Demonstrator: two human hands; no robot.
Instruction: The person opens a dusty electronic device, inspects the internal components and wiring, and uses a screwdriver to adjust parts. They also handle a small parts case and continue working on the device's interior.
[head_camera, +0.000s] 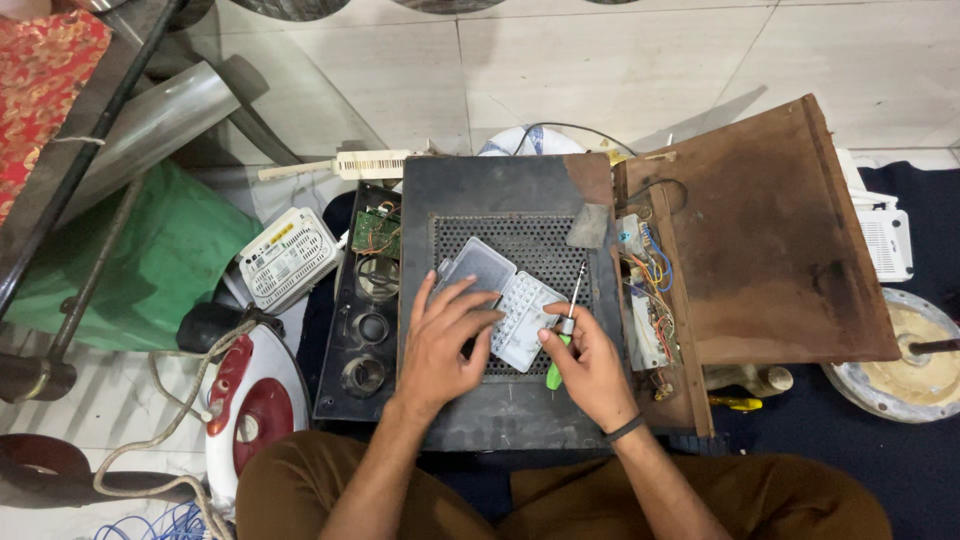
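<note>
A small clear plastic case (505, 300) is seen lying open on top of a big dark metal box (510, 410). Everything here is placed from that box. The case sits near the middle of the box top, over a patch of little holes (545, 240). It is made of two flat halves, joined like a book. The long way of the open case runs slanted, from the upper left down to the lower right.

The left hand (440, 345) is laid flat on the case, with its fingers spread and pressed on the near edge of the left half. Nothing is gripped by it. The right hand (590, 365) is closed around a screwdriver (566, 330) with a green handle. The thin metal shaft is pointed away from the person, toward the far side of the box, and is a little tilted. The right thumb is set just at the lower right corner of the case.

So the case lies between the two hands, touched by both. More of it is covered by the left hand. The two hands are kept close but are not joined.

To the right of the box, a brown rusty panel (780, 230) is swung open, and coloured wires (650, 290) are shown beside it. To the left of the box, a white router (288, 258) is seen on the floor.
</note>
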